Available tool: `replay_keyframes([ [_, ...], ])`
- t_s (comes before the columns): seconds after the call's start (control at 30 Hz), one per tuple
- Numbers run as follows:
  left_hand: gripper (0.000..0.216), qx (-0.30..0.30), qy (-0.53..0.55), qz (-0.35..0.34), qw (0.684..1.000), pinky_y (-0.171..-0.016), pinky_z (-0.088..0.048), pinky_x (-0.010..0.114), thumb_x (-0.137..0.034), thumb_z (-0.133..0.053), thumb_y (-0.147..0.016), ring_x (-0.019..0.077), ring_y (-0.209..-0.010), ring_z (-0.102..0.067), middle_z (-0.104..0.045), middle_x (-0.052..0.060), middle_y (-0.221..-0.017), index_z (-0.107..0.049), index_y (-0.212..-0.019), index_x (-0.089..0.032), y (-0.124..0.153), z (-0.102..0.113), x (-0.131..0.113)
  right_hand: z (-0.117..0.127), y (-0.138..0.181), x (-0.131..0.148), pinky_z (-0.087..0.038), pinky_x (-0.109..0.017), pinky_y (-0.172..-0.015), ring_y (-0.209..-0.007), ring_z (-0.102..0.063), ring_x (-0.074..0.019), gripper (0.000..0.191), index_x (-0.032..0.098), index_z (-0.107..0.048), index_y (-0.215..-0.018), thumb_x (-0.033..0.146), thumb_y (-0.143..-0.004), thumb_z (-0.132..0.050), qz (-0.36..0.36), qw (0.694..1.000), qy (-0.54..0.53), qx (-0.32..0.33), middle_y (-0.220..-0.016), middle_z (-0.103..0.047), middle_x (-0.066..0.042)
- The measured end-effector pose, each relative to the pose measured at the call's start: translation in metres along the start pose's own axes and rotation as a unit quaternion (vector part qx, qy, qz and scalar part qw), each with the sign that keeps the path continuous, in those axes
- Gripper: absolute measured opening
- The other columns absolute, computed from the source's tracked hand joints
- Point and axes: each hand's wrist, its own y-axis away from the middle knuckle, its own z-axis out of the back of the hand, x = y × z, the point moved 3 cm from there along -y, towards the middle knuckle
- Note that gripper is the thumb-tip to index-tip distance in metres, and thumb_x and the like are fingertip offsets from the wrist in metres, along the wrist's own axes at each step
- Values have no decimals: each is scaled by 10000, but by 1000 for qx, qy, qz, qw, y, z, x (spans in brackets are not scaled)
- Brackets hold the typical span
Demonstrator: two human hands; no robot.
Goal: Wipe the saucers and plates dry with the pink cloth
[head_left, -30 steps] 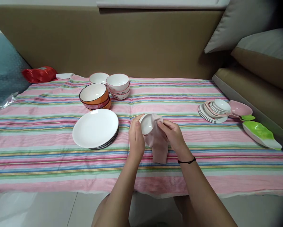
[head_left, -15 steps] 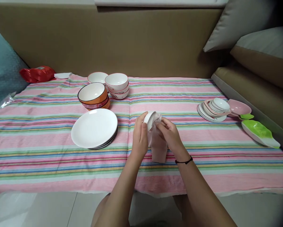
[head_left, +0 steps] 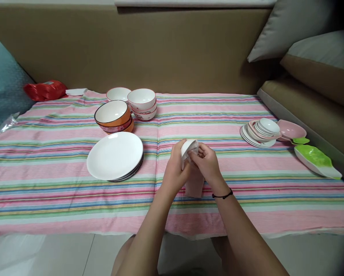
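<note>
Between my hands, above the front middle of the striped cloth, is a small white bowl point(head_left: 188, 145), tilted on its side. My left hand point(head_left: 176, 166) is closed around its left edge. My right hand point(head_left: 208, 163) pinches a pale pink cloth point(head_left: 194, 184) against the bowl's inner side, and the rest of that cloth hangs below my fingers. A dark cord circles my right wrist. Part of the bowl is hidden by my fingers and the cloth.
Left of my hands are stacked white plates point(head_left: 114, 155), orange bowls point(head_left: 113, 113) and white bowls point(head_left: 142, 99). On the right stand small dishes point(head_left: 266, 126), a pink dish point(head_left: 291, 130) and a green leaf-shaped dish point(head_left: 315, 159). A red plastic package point(head_left: 45, 90) lies far left.
My left hand has turned and shifted slightly right with the bowl, which is now more edge-on. My right hand stays close, its fingers pressing the cloth into the bowl.
</note>
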Motion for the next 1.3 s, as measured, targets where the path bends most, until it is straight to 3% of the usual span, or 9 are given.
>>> replay_keyframes([
  [0.17, 617, 15, -15, -1, 1000, -1066, -344, 412, -37, -393, -786, 227, -1295, -383, -405, 134, -1365, -273, -1368, -204, 1, -2, 0, 1, 0, -1, -381, -230, -565, -630, -490, -127, 204, 180, -574, -783, 361, -730, -651, 23, 994, 95, -57, -696, -566, 19],
  [0.43, 444, -63, -29, 37, 997, -1017, -390, 391, -139, -507, -819, 227, -1195, -490, -519, 119, -1262, -422, -1251, -196, -2, 2, 3, 3, 2, 3, -321, -225, -509, -564, -421, -108, 260, 170, -566, -685, 401, -726, -679, 22, 991, 95, -96, -590, -483, 42],
  [0.63, 442, -97, 4, 68, 993, -988, -408, 379, -50, -422, -780, 217, -1152, -506, -531, 100, -1216, -457, -1197, -192, -3, 4, 5, -6, 1, 0, -447, -251, -618, -724, -577, -165, 283, 186, -586, -894, 392, -723, -681, 13, 998, 55, -8, -812, -628, -10],
  [0.77, 475, -114, 39, 90, 989, -945, -432, 363, -41, -406, -757, 210, -1111, -520, -536, 88, -1191, -436, -1205, -197, -4, 5, 6, -7, 1, -3, -473, -279, -691, -844, -593, -202, 344, 191, -575, -925, 357, -662, -724, 35, 993, 104, -34, -910, -640, -44],
  [0.9, 505, -98, 47, 84, 991, -959, -421, 365, -17, -374, -725, 204, -1115, -518, -538, 86, -1185, -441, -1196, -188, -4, 5, 4, -4, 2, 1, -416, -252, -603, -680, -545, -158, 163, 189, -571, -771, 331, -739, -643, 72, 978, 191, -47, -729, -606, -6],
  [1.0, 515, -83, 41, 74, 993, -976, -408, 369, -8, -361, -713, 203, -1126, -514, -537, 86, -1185, -449, -1188, -184, -4, 2, 4, 0, 2, 4, -361, -236, -539, -575, -492, -129, 198, 186, -524, -656, 320, -795, -567, 77, 975, 208, -32, -594, -542, 20],
  [1.13, 517, -96, 40, 71, 992, -998, -390, 381, -8, -360, -724, 204, -1141, -503, -523, 95, -1206, -438, -1204, -186, -3, -3, 4, 2, 1, 2, -402, -232, -564, -630, -551, -144, 135, 181, -568, -739, 306, -752, -618, 61, 987, 151, -6, -659, -597, 8],
  [1.23, 510, -105, 50, 85, 989, -1002, -385, 381, -20, -384, -727, 208, -1148, -499, -519, 94, -1222, -441, -1204, -191, -2, -3, 5, -1, 0, 0, -469, -256, -655, -767, -622, -182, 245, 177, -600, -916, 267, -698, -666, 45, 996, 67, 30, -831, -668, -30],
  [1.3, 514, -97, 58, 86, 990, -995, -389, 377, -18, -388, -713, 209, -1138, -507, -534, 87, -1210, -461, -1191, -193, -3, -2, 5, 0, 0, 0, -481, -269, -671, -778, -631, -192, 238, 173, -607, -911, 256, -695, -659, 44, 997, 64, 31, -840, -673, -41],
])
